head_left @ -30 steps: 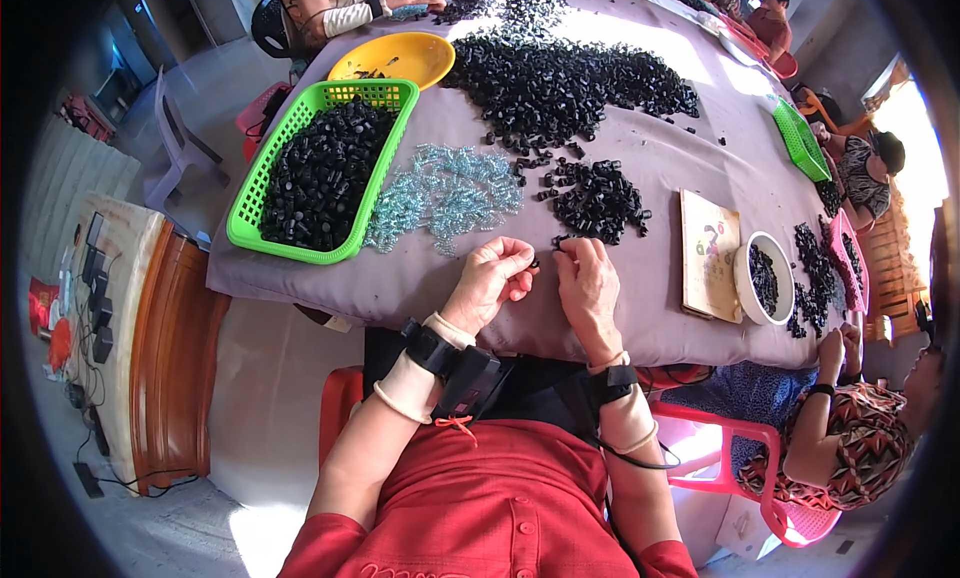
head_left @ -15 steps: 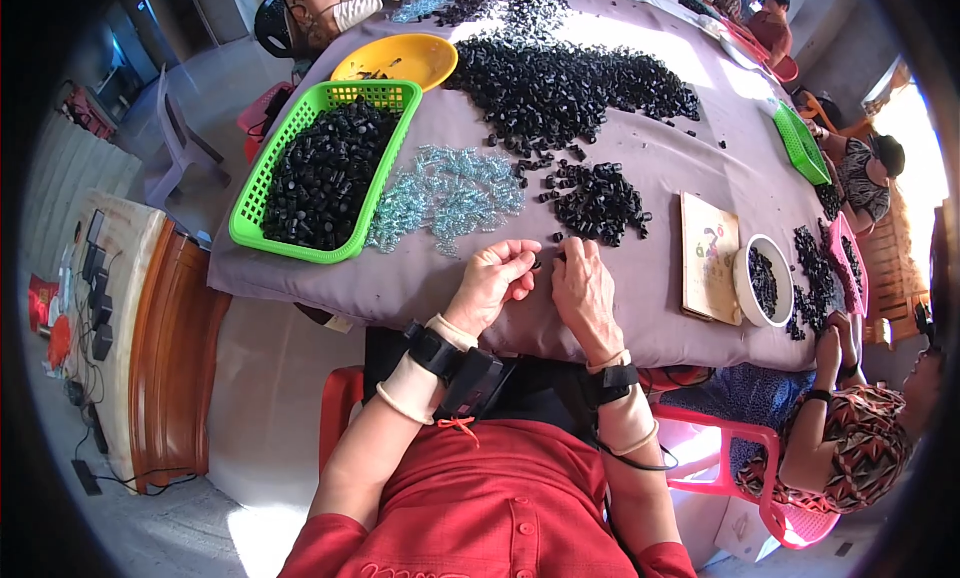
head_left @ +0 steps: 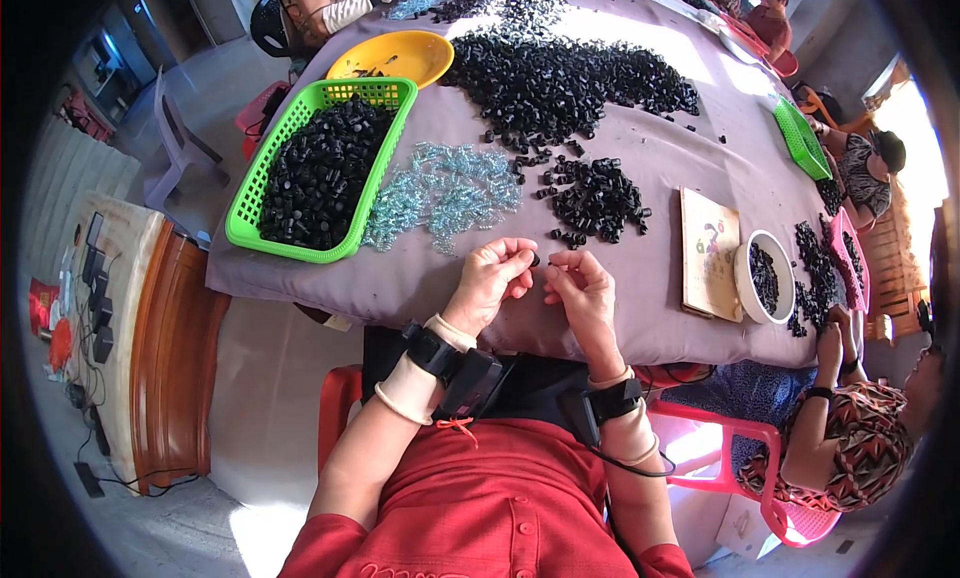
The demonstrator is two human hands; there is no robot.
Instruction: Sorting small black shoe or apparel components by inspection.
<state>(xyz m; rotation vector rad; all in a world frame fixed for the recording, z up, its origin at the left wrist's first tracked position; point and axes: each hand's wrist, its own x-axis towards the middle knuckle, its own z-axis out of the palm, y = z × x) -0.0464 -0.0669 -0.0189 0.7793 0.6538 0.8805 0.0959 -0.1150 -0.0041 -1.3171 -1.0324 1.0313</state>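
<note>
Near the table's front edge, my left hand pinches a small black cylindrical piece between thumb and forefinger. My right hand is closed in a pinch facing it, fingertips almost touching that piece; what it holds is too small to make out. Just beyond my right hand lies a small pile of black cylindrical pieces. Beyond my left hand spreads a heap of clear bluish plastic pieces. To its left, a green basket is filled with black pieces.
A large black heap covers the table's middle, beside a yellow dish. On the right are a booklet and a white bowl of black pieces. A co-worker sits at the right on a pink chair.
My right hand has drawn back from the edge of the small black pile and turned toward my left fingertips. My left hand has stayed almost still, holding its black piece.
</note>
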